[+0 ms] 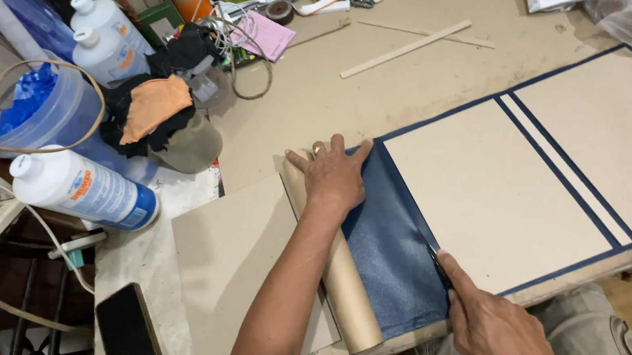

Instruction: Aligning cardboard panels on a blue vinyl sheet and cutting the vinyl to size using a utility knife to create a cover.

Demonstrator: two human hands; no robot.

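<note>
Blue cloth (390, 262) is trimmed beside the board (491, 194).
Left hand (332, 177), spread flat at twelve o'clock, should be kept pressed; right hand (489, 326) pinches a blade (434, 258).

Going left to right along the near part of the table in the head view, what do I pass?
Black phone → grey cardboard sheet → cardboard tube under the left hand → dark blue covering material → right hand with a blade → large boards.

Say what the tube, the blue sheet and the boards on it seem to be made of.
Tube: cardboard, by its matt tan surface. Blue sheet: likely book cloth or textured paper, with a fine grain and slight sheen. Boards: greyboard, flat, stiff and matt beige.
</note>
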